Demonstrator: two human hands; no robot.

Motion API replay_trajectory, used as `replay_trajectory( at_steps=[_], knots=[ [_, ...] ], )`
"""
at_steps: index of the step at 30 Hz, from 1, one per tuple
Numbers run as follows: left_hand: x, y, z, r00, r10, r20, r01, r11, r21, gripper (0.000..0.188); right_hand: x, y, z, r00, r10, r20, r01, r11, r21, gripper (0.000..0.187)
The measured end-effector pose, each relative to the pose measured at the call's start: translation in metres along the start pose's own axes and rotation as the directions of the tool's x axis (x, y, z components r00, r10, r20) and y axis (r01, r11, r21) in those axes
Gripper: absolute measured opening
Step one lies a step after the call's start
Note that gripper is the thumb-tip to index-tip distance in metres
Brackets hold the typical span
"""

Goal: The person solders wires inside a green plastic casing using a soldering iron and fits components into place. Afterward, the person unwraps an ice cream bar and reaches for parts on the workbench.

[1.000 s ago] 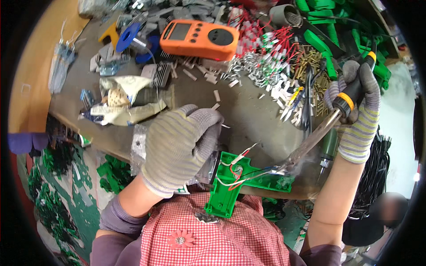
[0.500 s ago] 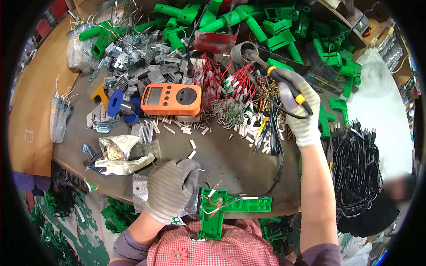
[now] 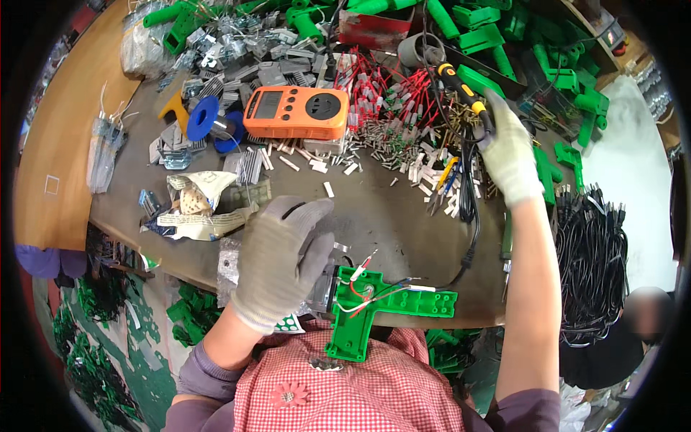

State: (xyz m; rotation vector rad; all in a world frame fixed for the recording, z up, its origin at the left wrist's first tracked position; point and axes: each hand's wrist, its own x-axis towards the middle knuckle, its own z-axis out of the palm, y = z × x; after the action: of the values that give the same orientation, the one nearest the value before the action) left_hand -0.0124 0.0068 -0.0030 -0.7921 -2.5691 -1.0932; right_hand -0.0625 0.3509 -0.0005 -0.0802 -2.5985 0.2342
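My right hand (image 3: 512, 151), in a striped work glove, is by the lower end of a soldering iron (image 3: 461, 88) with a black and yellow handle. Its fingers are apart, and the iron leans toward a round grey cup (image 3: 419, 50). My gloved left hand (image 3: 277, 255) hovers over the table's near edge with thumb and forefinger apart. A small shiny metal piece (image 3: 341, 247) shows beside its thumb. Just right of that hand lies an open green plastic housing half (image 3: 350, 327), with red, white and dark wires inside. A clear-wrapped metal part (image 3: 322, 291) adjoins the housing.
An orange meter (image 3: 296, 113) stands mid-table, left of red-wired parts (image 3: 389, 93) and white sleeves (image 3: 432, 173). A blue solder spool (image 3: 202, 119) and crumpled paper (image 3: 198, 205) lie left. Black cords (image 3: 592, 266) hang right; green housings (image 3: 479, 39) fill the back.
My right hand has let go of the soldering iron and drawn back toward me. My left fist has loosened, its thumb and forefinger parting. The whole view has shifted.
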Motion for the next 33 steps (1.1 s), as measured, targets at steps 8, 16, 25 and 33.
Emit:
replay_trajectory(
  at_steps=[8,16,25,33],
  knots=[
    [-0.014,0.053,-0.031,0.913,0.314,0.262,-0.384,0.877,0.289,0.042,-0.110,-0.107,-0.090,0.866,-0.176,0.469,-0.200,0.737,0.646,0.024],
    [-0.010,0.038,-0.023,0.856,0.420,0.301,-0.442,0.897,0.005,0.024,-0.127,-0.107,-0.091,0.938,-0.169,0.302,-0.106,0.691,0.715,0.020],
    [-0.021,0.019,-0.013,0.915,0.292,0.279,-0.210,0.934,-0.289,0.023,-0.115,-0.120,-0.090,0.820,-0.385,0.423,0.134,0.848,0.512,0.016],
    [-0.026,0.013,-0.008,0.925,0.294,0.242,-0.214,0.927,-0.308,0.018,-0.109,-0.118,-0.089,0.822,-0.245,0.514,-0.175,0.751,0.637,0.017]
  ],
)
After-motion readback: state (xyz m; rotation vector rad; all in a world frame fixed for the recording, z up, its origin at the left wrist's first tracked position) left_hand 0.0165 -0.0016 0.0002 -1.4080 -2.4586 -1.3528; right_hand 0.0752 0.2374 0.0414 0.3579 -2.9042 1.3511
